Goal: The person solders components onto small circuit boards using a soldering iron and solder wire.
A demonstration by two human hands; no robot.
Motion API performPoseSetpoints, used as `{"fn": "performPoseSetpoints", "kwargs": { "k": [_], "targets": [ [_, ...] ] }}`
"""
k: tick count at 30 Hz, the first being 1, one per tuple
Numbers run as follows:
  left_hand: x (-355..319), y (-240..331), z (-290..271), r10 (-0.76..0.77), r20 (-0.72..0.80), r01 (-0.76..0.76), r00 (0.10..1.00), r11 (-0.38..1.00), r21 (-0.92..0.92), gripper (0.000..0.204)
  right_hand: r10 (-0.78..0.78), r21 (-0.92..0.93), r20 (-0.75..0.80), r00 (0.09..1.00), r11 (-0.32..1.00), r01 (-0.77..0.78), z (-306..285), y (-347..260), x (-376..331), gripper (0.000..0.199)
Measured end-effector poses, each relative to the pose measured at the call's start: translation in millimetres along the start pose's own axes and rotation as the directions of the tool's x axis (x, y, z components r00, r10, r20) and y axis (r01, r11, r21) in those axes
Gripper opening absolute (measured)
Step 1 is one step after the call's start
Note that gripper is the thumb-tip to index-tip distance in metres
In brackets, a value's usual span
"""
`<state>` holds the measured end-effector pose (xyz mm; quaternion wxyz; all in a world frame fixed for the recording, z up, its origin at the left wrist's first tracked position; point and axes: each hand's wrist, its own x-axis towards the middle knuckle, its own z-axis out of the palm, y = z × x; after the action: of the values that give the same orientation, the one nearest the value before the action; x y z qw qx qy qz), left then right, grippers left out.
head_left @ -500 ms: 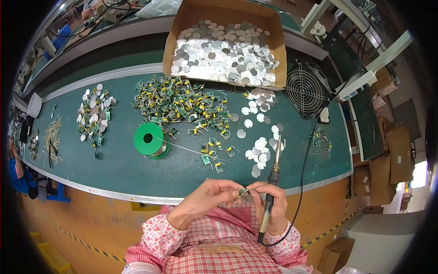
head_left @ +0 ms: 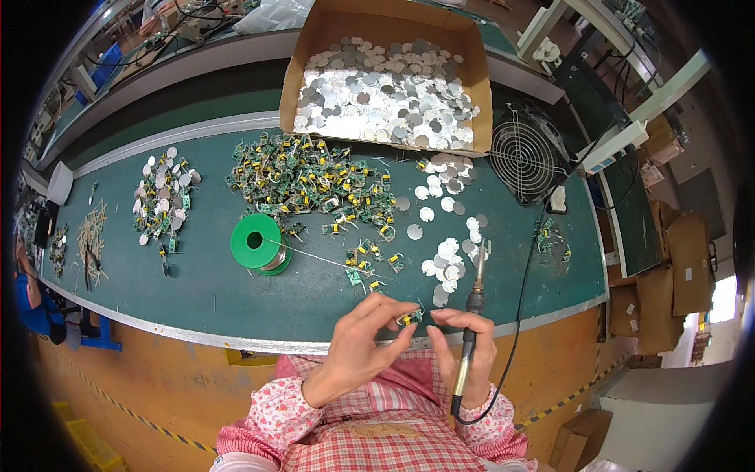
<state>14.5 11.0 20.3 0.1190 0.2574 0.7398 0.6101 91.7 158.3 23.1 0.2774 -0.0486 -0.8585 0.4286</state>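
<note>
The left hand (head_left: 354, 340) pinches a small circuit board (head_left: 410, 318) between thumb and forefinger, just above the near edge of the table and in front of the person's apron (head_left: 377, 440). The board is green with a yellow part on it, and a pale wire curves from its side. The right hand (head_left: 475, 355) grips a soldering iron (head_left: 469, 338) by its handle, metal end pointing away from the body over the table. That hand's thumb and forefinger are parted, their tips close to the board; whether they touch any wire from it is too small to tell.

A black cord (head_left: 520, 311) loops from the bottom of the iron up across the green table (head_left: 307, 311). Just beyond the hands lie a few loose boards (head_left: 370, 258) and, near the iron's tip, a scatter of silvery discs (head_left: 445, 266). To the left stands a green spool (head_left: 241, 250) with a strand of wire (head_left: 326, 260) reaching toward the loose boards. Behind it spreads a large heap of boards (head_left: 303, 177). Farther back, a cardboard box (head_left: 484, 94) holds many more discs, with a black fan (head_left: 525, 157) at its right. At the far left are a mixed pile of discs and boards (head_left: 161, 200) and some thin sticks (head_left: 92, 240).
</note>
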Motion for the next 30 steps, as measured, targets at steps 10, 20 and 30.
{"fn": "performPoseSetpoints", "kwargs": {
  "k": [10, 20, 30],
  "targets": [
    [-1.5, 0.4, 5.7, 0.308, -0.006, -0.286, 0.951, 0.889, 0.359, 0.039, -0.114, -0.131, 0.054, 0.992, 0.984, 0.12, 1.8, -8.7, 5.9, 0.038],
    [-2.1, 1.5, 5.1, 0.011, 0.005, -0.011, 1.0, 0.997, -0.08, 0.026, 0.14, 0.116, 0.032, 0.99, 0.983, -0.142, 3.0, -9.0, -0.5, 0.029],
    [-1.7, -14.2, 2.9, -0.156, 0.154, 0.198, 0.976, 0.927, -0.319, 0.019, 0.095, 0.129, -0.031, 0.995, 0.988, -0.09, 3.7, -9.8, -0.4, 0.033]
  ]
}}
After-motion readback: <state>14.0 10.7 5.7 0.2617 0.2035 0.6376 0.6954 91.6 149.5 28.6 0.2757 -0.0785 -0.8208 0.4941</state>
